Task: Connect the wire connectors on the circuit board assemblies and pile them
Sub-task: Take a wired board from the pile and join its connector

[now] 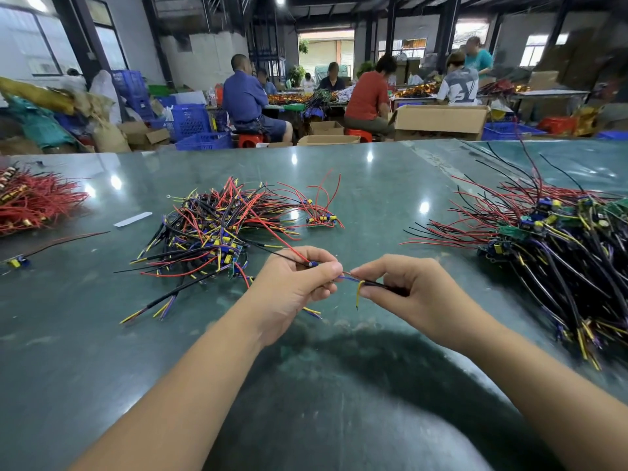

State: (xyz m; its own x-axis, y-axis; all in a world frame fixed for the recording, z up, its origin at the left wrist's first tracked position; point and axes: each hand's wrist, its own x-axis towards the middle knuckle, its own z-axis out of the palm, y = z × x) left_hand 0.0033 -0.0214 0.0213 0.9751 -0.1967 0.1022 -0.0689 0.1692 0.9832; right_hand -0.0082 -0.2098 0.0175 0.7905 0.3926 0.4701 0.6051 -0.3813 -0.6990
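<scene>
Both hands work just above the green desk (373, 185), close in front of the person. Left hand (292, 290) pinches a small blue part with thin red and black wires trailing off toward the middle heap; right hand (411, 290) pinches a black cable end (384, 285) with a yellow lead hanging loose. The two ends meet between the fingertips; whether they are joined yet I cannot tell.

Judging progress: a large pile of boards and wires (560, 239) sits to the right, likely the finished stack, and a tangled heap (217, 229) in the middle likely awaits work. So partway, with plenty left.

Around: red wire bundle (30, 202) far left, one stray piece (18, 261) near it, a white strip (132, 219). Nothing blocks the way to either pile; the tangle itself may snag.
</scene>
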